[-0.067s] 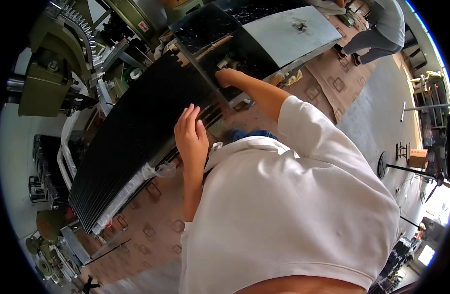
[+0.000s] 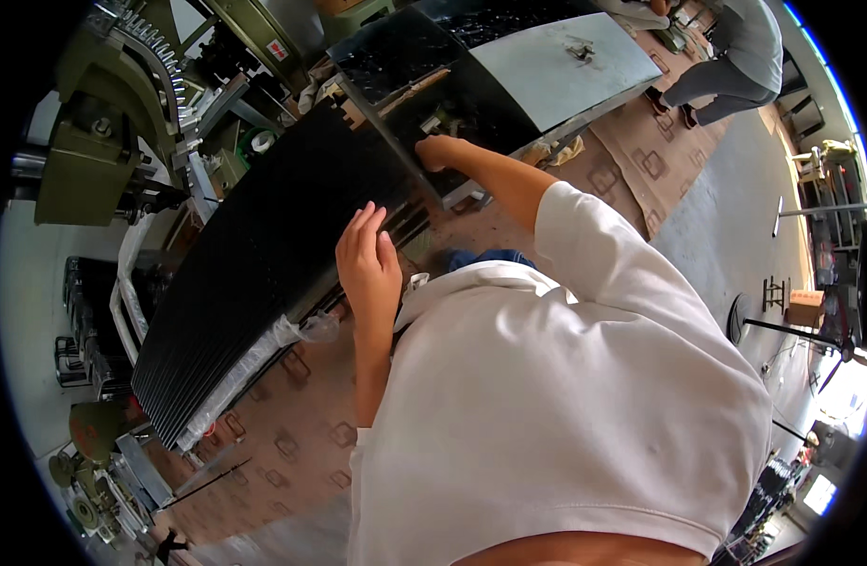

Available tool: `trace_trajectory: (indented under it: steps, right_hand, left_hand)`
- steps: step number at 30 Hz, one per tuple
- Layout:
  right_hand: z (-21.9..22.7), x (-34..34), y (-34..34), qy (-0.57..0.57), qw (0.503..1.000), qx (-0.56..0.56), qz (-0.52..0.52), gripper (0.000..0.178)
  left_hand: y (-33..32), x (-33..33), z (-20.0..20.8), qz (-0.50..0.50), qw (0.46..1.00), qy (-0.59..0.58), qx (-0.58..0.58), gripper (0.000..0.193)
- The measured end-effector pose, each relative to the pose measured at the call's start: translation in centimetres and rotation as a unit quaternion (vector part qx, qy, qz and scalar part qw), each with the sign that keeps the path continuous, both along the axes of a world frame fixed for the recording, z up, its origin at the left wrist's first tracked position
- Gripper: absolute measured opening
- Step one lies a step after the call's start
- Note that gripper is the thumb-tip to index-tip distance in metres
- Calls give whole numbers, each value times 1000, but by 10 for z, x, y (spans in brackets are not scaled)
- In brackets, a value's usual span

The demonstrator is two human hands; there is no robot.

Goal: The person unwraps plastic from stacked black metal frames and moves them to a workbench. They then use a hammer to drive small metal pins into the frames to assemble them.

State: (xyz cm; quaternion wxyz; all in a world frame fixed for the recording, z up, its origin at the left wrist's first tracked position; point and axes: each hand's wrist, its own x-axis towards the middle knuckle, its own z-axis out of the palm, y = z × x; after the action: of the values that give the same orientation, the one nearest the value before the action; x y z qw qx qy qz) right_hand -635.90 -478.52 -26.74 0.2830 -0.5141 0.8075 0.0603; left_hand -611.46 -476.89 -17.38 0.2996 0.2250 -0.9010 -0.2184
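Head view: from where I stand, the person's left hand [image 2: 369,264] is at the near edge of a long stack of black bars [image 2: 235,255], fingers almost straight and close together, thumb slightly apart — nothing shows in its grasp, and I can't tell whether it touches the bars. The right hand [image 2: 437,153] is over the near end of a black metal tray [image 2: 498,108], fingers curled; what they hold, if anything, is hidden. Small metal pieces [image 2: 441,123] lie just beyond it — a grey panel [image 2: 561,75] sits to the right.
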Motion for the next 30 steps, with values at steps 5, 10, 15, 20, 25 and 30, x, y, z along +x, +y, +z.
trace_trajectory:
  steps: [5, 10, 15, 20, 25, 30]
  right_hand:
    - [-22, -3, -10, -21, 996, 27, 80, 32]
    - [-37, -7, -9, -24, 992, 12, 122, 33]
    - [-21, -1, -3, -49, 990, -5, 131, 33]
    - [22, 0, -2, -42, 993, 23, 111, 30]
    - [28, -35, -11, -103, 990, -95, -28, 15]
    - [91, -49, 29, -490, 808, -276, -176, 12]
  left_hand:
    - [-2, -6, 4, 33, 999, 31, 15, 20]
    - [-3, -14, 10, 42, 998, 32, 22, 17]
    - [-7, -25, 9, 22, 999, 25, 39, 16]
    - [-9, -28, 9, 11, 999, 22, 41, 15]
    - [-8, -27, 9, 11, 999, 19, 39, 16]
    - [-7, -27, 7, 14, 999, 29, 37, 16]
